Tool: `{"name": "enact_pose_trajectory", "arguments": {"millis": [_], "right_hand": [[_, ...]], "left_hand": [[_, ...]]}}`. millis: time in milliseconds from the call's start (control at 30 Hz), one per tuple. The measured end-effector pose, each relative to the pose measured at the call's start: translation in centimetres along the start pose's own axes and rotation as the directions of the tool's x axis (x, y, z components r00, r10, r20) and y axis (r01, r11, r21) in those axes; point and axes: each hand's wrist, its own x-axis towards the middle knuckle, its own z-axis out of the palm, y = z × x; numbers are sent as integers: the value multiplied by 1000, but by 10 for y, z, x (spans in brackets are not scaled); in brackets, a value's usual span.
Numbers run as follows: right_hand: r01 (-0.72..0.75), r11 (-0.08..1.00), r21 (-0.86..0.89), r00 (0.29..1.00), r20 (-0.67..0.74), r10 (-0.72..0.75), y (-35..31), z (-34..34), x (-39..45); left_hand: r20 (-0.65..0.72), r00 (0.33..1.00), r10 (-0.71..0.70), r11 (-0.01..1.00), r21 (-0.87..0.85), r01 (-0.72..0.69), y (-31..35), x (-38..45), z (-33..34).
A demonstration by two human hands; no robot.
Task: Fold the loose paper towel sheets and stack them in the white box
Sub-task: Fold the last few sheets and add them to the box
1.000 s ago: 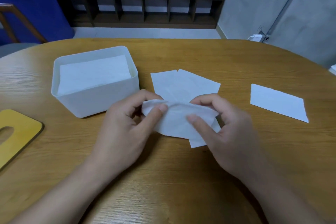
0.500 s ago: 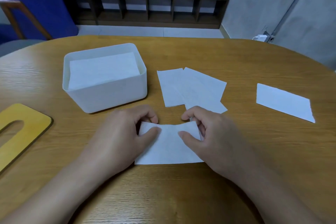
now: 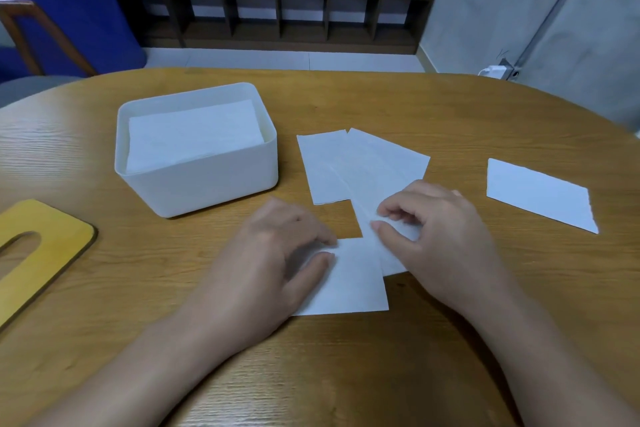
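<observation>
Right hand [image 3: 440,236] shifts off folded white paper sheet [image 3: 349,281], pinching loose overlapping sheet [image 3: 377,177]; left hand [image 3: 277,253] presses flat, fingers relaxed. Dragging risks tearing.

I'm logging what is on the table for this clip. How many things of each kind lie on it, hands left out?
Paper towel sheets out of the box: 4, namely folded sheet, two overlapping sheets, far-right sheet
White box, with a stack of towels inside: 1
Yellow lid with a slot: 1
Total: 6
</observation>
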Motion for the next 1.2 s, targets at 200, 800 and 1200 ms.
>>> {"name": "enact_pose_trajectory", "arguments": {"millis": [200, 800, 1200], "right_hand": [[19, 999, -42, 1000, -24, -20, 0, 2, 3], [278, 952, 130, 958, 32, -284, -27, -1, -6], [338, 928, 155, 940, -97, -327, -44, -3, -19]], "left_hand": [[52, 998, 25, 1000, -1, -25, -2, 0, 4], [-242, 968, 58, 979, 205, -8, -4, 7, 2], [-356, 916, 183, 956, 284, -80, 2, 5, -8]]}}
